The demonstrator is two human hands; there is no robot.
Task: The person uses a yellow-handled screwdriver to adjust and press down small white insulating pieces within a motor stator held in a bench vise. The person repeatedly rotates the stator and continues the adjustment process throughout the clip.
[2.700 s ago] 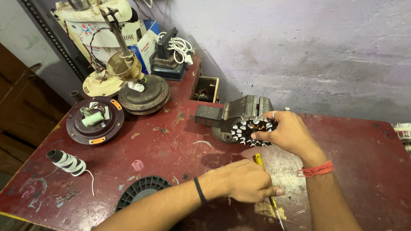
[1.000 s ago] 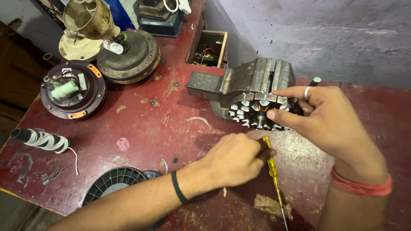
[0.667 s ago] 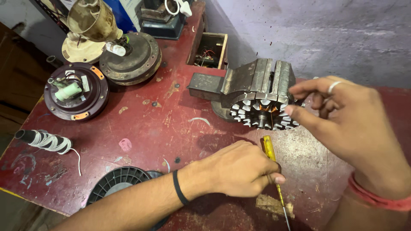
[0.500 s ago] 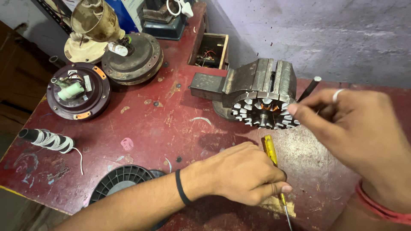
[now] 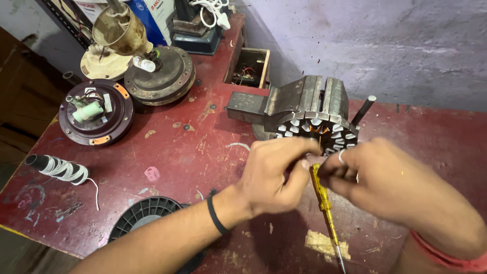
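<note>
Both hands meet near centre of red bench (image 5: 167, 147), just near of stator (image 5: 314, 133) clamped in bench vise (image 5: 304, 101). L hand (image 5: 271, 177) + R hand (image 5: 390, 187) fingertips pinched together on sth small, prob. wire, can't tell. Yellow screwdriver (image 5: 323, 200) lies on bench beneath, untouched. Step, as judged: fiddling w/ winding lead at stator slots. Next calls for fine, steady pinch.

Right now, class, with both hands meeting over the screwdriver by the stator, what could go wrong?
The left hand and right hand crowd the yellow screwdriver, so its tip could slip and jab a finger. The stator in the vise has exposed copper windings that the tool might nick.
</note>
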